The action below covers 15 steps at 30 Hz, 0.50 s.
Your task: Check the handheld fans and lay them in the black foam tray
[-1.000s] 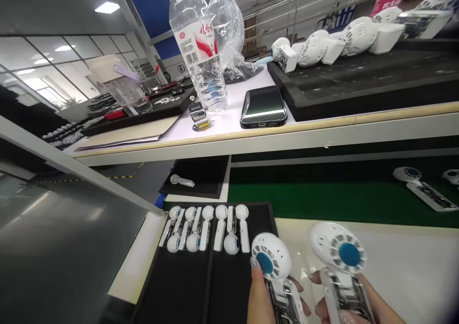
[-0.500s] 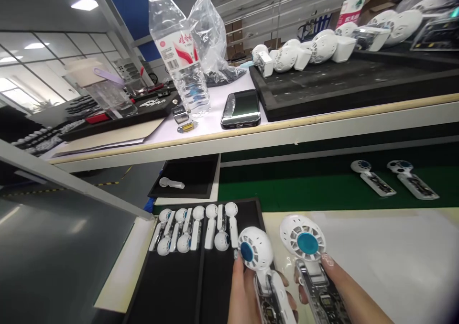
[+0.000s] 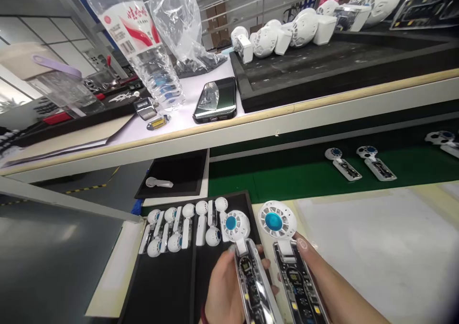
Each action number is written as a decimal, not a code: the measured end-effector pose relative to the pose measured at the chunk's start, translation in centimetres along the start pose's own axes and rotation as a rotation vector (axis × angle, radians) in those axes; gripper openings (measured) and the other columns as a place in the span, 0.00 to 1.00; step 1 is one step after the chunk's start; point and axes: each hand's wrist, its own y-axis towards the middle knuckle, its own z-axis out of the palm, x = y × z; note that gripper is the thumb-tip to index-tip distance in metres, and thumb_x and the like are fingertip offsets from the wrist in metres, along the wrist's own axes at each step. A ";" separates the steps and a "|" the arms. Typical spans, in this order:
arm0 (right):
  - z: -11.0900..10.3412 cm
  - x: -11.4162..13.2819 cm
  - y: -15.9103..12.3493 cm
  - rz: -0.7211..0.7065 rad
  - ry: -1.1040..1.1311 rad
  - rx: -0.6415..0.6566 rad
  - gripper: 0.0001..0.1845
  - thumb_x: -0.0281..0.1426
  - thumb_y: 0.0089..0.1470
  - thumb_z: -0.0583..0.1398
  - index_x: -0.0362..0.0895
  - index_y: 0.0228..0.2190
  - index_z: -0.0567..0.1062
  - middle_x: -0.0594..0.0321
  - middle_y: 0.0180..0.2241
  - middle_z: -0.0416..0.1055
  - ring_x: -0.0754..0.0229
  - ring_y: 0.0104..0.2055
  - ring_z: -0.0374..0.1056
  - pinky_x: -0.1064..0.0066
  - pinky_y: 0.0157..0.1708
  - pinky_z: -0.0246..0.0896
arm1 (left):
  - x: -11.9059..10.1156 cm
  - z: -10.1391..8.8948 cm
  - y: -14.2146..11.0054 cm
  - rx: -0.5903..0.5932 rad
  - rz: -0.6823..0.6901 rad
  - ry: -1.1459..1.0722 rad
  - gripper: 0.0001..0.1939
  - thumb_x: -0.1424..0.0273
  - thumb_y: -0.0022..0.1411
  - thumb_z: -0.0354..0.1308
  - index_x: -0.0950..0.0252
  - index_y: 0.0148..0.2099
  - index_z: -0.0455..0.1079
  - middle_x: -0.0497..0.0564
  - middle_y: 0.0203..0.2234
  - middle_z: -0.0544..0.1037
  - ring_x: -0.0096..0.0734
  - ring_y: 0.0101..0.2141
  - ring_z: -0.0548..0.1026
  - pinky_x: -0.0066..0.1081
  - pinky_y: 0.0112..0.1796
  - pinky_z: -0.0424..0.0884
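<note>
Two white handheld fans with blue centres and clear handles, circuit boards showing through, are held side by side at the lower middle. My left hand [image 3: 224, 286] is closed around the handle of the left fan [image 3: 254, 278]. The other fan [image 3: 299, 281] sits in my right hand [image 3: 322, 271], its thumb pressed along the handle's right edge just below the fan head. Both fans tilt, heads pointing away from me, board sides facing up. The heads are close together but apart.
A black tray [image 3: 161, 286] at left holds rows of similar fans. More fans [image 3: 376, 164] lie on the green mat [image 3: 233, 180]. A shelf [image 3: 265, 128] crosses above, bearing a water bottle [image 3: 143, 51], a phone [image 3: 217, 102] and a black foam tray [image 3: 287, 78] with fans.
The left fan has turned in my left hand, so its circuit board now faces up towards me. Both hands and the surroundings have shifted left in the view.
</note>
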 end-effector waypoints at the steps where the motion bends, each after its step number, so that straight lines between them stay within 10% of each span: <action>1: 0.4 0.4 -1.0 0.010 0.020 0.003 0.38 0.58 0.32 0.62 0.41 0.38 0.69 0.57 0.30 0.72 0.47 0.40 0.66 0.59 0.40 0.63 | -0.2 0.0 -0.1 0.046 0.025 0.030 0.16 0.67 0.59 0.46 0.69 0.46 0.65 0.59 0.40 0.72 0.44 0.40 0.71 0.42 0.39 0.67; 6: 3.1 3.5 -4.6 0.127 0.237 0.009 0.27 0.47 0.55 0.50 0.51 0.53 0.55 0.60 0.38 0.71 0.56 0.39 0.67 0.64 0.40 0.64 | -0.6 1.0 -0.4 0.099 0.206 0.248 0.21 0.73 0.58 0.49 0.58 0.54 0.58 0.55 0.54 0.62 0.49 0.48 0.66 0.44 0.42 0.67; 15: 4.2 6.8 -4.7 0.185 0.205 -0.039 0.26 0.47 0.57 0.48 0.49 0.54 0.58 0.60 0.40 0.71 0.54 0.43 0.66 0.67 0.37 0.65 | -0.6 3.5 0.0 0.079 0.319 0.365 0.27 0.66 0.57 0.52 0.56 0.58 0.51 0.54 0.55 0.61 0.46 0.49 0.65 0.37 0.40 0.69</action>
